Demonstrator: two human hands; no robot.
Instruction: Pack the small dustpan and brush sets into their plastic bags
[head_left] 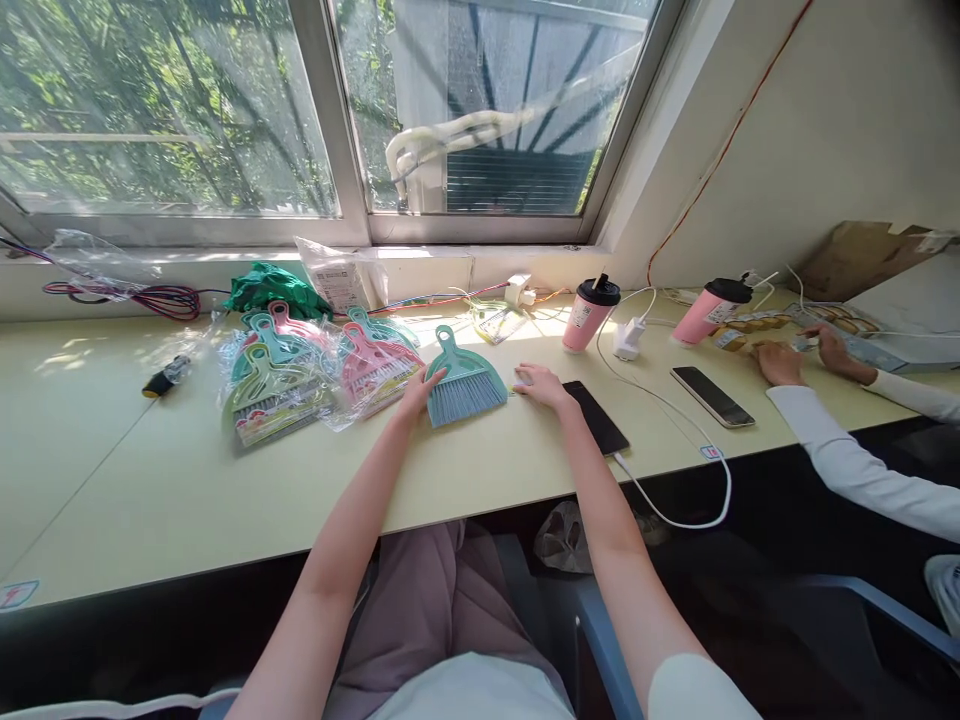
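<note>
A green dustpan (pixel 486 368) with a grey-bristled brush (pixel 466 398) on it lies on the pale table in front of me, its handle toward the window. My left hand (pixel 420 388) grips the left edge of this set. To the right of the set, my right hand (pixel 541 386) rests on the table with its fingers curled at a small pale item, too small to name. Left of my left hand are wrapped dustpan sets: a pink one (pixel 367 355) and a pile with a yellow-green one (pixel 270 395) in front.
A black tablet (pixel 596 418) lies beside my right forearm, with a white cable. Farther right are a pink cup (pixel 589 315), a phone (pixel 712 396) and another person's hands (pixel 780 362). A screwdriver (pixel 166 376) lies at left; green plastic (pixel 274 290) is by the window.
</note>
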